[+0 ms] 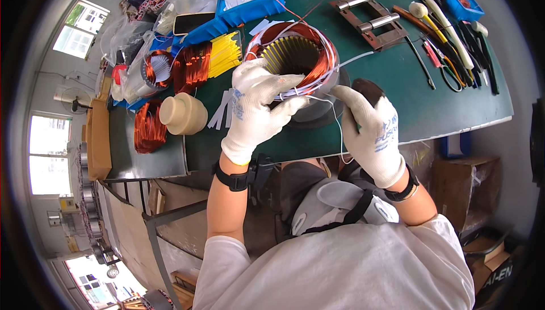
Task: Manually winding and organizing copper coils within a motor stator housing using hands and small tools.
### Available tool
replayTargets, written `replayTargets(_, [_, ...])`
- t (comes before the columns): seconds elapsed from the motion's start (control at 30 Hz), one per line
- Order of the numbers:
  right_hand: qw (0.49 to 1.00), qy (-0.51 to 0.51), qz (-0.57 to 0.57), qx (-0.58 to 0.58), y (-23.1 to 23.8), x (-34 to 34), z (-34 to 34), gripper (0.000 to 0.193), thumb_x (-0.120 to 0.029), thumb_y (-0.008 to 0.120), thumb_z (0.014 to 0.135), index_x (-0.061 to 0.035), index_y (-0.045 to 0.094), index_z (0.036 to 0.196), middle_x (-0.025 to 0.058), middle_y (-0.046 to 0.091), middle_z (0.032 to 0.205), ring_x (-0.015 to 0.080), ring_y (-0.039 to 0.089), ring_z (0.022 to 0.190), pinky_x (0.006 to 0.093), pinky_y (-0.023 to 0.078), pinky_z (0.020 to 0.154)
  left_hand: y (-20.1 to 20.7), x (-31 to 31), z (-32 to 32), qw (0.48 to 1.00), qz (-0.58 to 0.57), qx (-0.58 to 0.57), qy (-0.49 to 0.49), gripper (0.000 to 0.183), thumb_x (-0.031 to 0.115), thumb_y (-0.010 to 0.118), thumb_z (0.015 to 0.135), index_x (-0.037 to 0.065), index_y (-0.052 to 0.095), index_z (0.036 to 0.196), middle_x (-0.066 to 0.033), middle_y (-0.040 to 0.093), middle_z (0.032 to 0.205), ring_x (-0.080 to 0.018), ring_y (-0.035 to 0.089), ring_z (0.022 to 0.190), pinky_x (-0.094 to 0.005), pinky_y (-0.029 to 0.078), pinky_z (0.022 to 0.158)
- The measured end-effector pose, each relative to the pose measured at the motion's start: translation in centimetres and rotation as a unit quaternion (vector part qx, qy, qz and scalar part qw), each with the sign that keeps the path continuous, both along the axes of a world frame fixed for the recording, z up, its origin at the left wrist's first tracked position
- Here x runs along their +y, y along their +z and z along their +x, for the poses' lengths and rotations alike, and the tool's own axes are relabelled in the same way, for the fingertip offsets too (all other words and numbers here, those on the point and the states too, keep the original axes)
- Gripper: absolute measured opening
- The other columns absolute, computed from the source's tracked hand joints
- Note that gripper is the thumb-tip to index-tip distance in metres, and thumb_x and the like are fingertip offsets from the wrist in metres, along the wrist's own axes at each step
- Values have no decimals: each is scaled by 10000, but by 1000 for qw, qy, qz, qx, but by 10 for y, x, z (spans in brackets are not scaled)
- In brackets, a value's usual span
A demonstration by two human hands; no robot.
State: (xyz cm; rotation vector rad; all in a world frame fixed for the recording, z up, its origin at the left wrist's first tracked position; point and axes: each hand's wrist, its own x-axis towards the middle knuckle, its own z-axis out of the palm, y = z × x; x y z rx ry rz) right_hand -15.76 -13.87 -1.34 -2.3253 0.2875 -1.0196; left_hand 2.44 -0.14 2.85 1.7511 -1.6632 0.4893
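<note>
A motor stator (332, 103) stands near the table's front edge. Yellow slot liners (276, 54) line its bore, and copper windings (326, 60) ring its top. White cord (342, 134) is wrapped about the near side of the windings, and one length hangs past the table edge. My gloved left hand (252, 108) is closed at the near left rim, thumb and fingers pinching the cord against the coil. To the right of the stator is my gloved right hand (374, 134), with fingers curled round a dark brown, rounded piece (368, 90); its lower part is hidden.
Copper coils (150, 128), a cream stepped cylinder (183, 115) and yellow strips (225, 54) lie left. Blue bins (250, 12) stand behind. A hinged metal fixture (372, 21) is at the back right, beside a mallet (419, 10), scissors (451, 77) and other hand tools.
</note>
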Motion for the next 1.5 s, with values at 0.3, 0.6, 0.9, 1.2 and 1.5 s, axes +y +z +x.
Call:
replayTargets(0.3, [961,205,-70,170,49,-15,20,338,-9,670,746,-112,694,1067,173,654,995,374,639,900,460,529,776,-25,1,-11,980,-139,3,140,1010,462,871,664,21,405,1444,-195,450,1445,-378,383,1335,-529,278,1108])
replayTargets(0.6, [773,254,-431,391,117,-34,99,545,-398,711,783,-163,625,1267,131,677,1147,308,575,1171,462,378,1024,-52,7,-35,948,-194,7,253,1269,456,888,697,-14,76,1551,-375,14,1562,-539,110,1436,-626,185,1147])
replayTargets(0.9, [930,349,112,28,86,-48,50,613,-209,761,804,-5,535,1337,270,614,1194,359,609,1126,466,405,1046,-37,3,-9,980,-194,36,-17,657,171,843,754,126,500,1313,-90,629,1099,-317,601,1032,-487,473,942])
replayTargets(1.2, [986,123,-44,104,12,-30,5,217,60,611,782,-55,644,963,155,663,844,374,643,791,427,511,696,-26,5,-6,993,-99,-68,-9,293,69,812,693,166,700,946,-41,686,1021,-302,631,935,-457,500,878])
replayTargets(1.5, [846,246,473,-4,2,-7,-13,444,-212,536,1030,32,419,1382,70,580,1067,102,512,847,262,457,778,-25,5,-5,992,-95,-84,-25,367,22,804,654,162,701,977,-84,700,1038,-311,636,889,-461,501,840])
